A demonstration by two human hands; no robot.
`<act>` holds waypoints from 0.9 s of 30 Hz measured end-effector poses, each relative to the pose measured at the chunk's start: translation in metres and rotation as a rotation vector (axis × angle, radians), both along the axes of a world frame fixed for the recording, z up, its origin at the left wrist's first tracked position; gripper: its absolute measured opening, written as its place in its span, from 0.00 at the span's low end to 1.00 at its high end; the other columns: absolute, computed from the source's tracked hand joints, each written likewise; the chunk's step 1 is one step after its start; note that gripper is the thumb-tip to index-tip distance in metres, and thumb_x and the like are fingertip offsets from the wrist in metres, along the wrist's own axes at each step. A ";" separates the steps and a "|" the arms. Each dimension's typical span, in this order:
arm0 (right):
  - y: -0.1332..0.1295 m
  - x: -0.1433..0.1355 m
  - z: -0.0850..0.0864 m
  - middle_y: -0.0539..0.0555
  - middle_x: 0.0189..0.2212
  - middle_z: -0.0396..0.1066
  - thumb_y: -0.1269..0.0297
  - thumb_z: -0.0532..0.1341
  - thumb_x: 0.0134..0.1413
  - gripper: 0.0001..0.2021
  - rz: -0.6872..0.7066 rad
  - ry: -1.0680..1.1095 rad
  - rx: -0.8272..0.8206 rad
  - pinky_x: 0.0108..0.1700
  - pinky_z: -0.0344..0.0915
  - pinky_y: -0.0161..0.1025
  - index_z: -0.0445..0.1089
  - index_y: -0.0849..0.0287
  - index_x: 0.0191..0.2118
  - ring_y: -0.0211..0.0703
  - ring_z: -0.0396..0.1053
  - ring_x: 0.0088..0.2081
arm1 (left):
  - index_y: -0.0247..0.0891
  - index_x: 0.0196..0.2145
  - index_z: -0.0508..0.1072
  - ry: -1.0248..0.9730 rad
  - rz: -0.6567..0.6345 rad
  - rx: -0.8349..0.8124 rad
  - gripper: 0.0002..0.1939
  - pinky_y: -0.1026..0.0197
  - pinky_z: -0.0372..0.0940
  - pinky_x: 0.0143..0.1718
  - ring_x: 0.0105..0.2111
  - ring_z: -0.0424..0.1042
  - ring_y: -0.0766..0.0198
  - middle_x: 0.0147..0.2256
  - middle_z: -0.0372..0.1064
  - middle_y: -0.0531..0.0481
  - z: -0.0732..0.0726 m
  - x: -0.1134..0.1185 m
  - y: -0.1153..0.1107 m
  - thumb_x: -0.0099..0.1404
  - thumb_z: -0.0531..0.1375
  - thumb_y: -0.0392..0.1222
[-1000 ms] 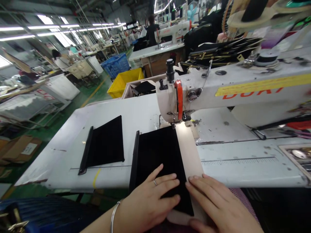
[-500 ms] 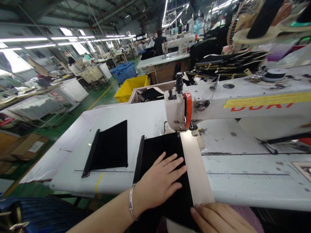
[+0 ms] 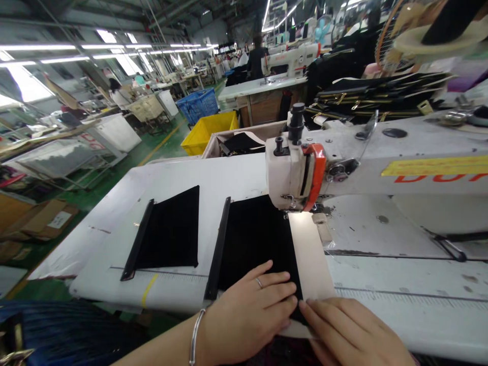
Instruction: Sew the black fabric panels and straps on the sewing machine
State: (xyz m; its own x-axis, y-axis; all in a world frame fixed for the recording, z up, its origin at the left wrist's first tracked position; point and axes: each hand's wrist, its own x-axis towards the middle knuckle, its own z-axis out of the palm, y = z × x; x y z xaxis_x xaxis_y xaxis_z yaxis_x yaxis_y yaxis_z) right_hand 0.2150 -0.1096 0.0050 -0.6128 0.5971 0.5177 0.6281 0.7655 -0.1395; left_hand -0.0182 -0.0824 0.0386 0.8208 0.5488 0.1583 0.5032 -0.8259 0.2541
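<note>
A black fabric piece (image 3: 255, 239) with a dark strip along its left edge lies over a cream strip (image 3: 313, 259), both reaching under the needle area of the sewing machine (image 3: 295, 175). My left hand (image 3: 253, 310), with a ring and a bracelet, rests on the fabric's lower part, fingers slightly spread and pointing right. Close beside it, my right hand (image 3: 346, 330) pinches the lower right edge where fabric and cream strip meet; its thumb is hidden. Another black piece (image 3: 168, 231) with a dark strip lies flat to the left on the table.
The white table (image 3: 102, 244) has a ruler scale near its front edge. Behind it are a yellow bin (image 3: 209, 133), a blue basket (image 3: 197, 105) and a box with black pieces. A pile of black zippered pieces (image 3: 377, 99) stands behind the machine. People sit farther back.
The black piece and cream strip have moved farther under the machine. My left hand has slid down the fabric toward my right hand, which sits slightly higher. The view has shifted a little.
</note>
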 end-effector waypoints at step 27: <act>0.049 -0.007 0.001 0.52 0.45 0.71 0.67 0.59 0.58 0.13 -0.092 0.069 -0.173 0.50 0.65 0.44 0.69 0.58 0.49 0.42 0.67 0.46 | 0.35 0.50 0.68 0.054 -0.042 0.191 0.13 0.53 0.60 0.58 0.53 0.65 0.61 0.51 0.69 0.48 -0.011 0.003 0.071 0.73 0.48 0.36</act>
